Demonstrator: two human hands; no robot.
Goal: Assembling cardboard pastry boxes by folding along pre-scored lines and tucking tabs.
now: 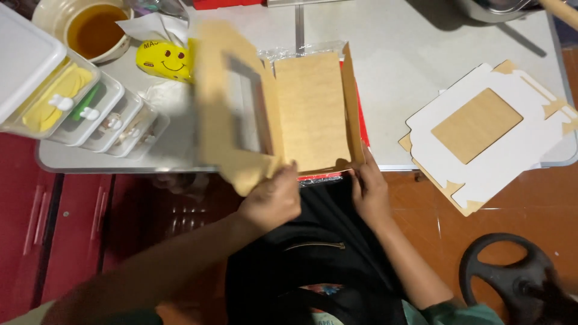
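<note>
Item: flat-cut brown cardboard box (310,111), partly folded, lying at the near edge of the worktop (421,54) directly ahead of both hands. A windowed lid panel stands raised and blurred on its left side; a narrow side flap stands up on its right.

Left hand (271,201): closed on the box's near left corner, below the windowed panel.

Right hand (368,191): fingers pinching the near right corner at the foot of the side flap.

Handling, as judged: light, thin board, stiff across the panels but ready to bend at the creases; the window film likely dents easily. Best held at corners and fold lines, not across the cut-out.

Right of the right hand: a second box blank (487,135), white face up with a brown rectangle in its window, overhanging the worktop edge.

Left of the left hand, farther off: a clear compartment tray (90,114) of small items, a yellow smiley-face object (164,59), and a bowl of amber liquid (96,30).

Beneath the box: red sheet, partly seen.
</note>
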